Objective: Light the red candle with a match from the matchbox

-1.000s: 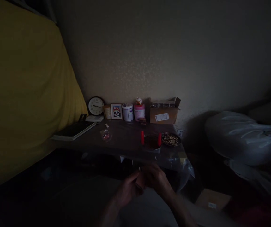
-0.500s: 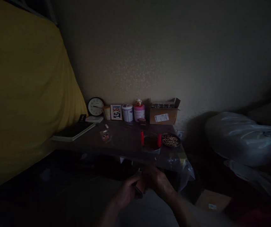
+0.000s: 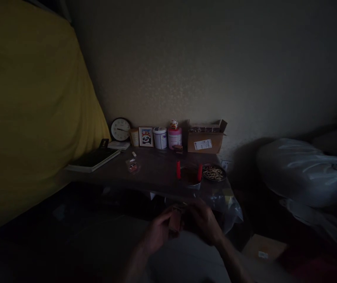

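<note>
Surface [image 3: 156, 165] is mid-frame: clock [image 3: 120, 129], picture frame [image 3: 146, 137], canisters [image 3: 160, 138], then cardboard box [image 3: 205, 142] run left to right along the back. Book [image 3: 93, 161] sits at its left end, candles [image 3: 199, 172] and a dish [image 3: 225, 175] toward its right. Hands [image 3: 157, 232] lower centre, small box [image 3: 174, 221] between them.

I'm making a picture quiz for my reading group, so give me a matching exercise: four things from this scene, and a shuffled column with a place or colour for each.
Things:
1. Small box
2. Cat figurine
3. Round clock
4. Two upright cylinders

Places or colours:
A. On top of the pink canister
B. Bright red
C. Held in the left hand
D. At the wall, near the yellow cloth

Right pairs: 1-C, 2-A, 3-D, 4-B
</note>
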### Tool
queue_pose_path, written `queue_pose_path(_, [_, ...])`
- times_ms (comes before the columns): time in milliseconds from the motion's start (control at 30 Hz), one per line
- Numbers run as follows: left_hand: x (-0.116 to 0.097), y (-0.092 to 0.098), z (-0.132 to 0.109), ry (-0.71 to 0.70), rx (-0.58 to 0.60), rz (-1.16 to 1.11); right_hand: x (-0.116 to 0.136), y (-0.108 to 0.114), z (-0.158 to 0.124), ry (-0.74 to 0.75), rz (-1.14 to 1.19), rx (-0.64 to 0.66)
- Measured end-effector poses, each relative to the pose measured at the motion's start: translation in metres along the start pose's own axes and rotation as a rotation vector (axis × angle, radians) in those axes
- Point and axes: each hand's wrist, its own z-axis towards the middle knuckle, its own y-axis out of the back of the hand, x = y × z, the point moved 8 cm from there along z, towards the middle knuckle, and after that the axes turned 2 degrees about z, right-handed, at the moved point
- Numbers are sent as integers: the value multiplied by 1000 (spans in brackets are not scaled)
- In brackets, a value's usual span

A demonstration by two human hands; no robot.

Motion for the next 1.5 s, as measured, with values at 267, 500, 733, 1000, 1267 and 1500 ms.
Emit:
queue_pose_path(267, [-4, 1, 2, -57, 34, -37, -23, -9, -6, -279, 445, -54])
queue_pose_path(500, [-5, 2, 0, -59, 27, -66, -25, -12, -6, -320, 464, -69])
queue_pose_path(733, [-6, 5, 2, -71, 26, -80, -27, -11, -7, -320, 449, -94])
queue_pose_path(1000, [-5, 2, 1, -71, 55, -165, -23, -15, -6, -295, 461, -46])
queue_pose_path(1267, [-10, 2, 1, -104, 41, -99, -23, -12, -8, -325, 418, -79])
queue_pose_path(1500, [-10, 5, 2, -129, 10, -60, -26, -12, -7, -322, 364, -94])
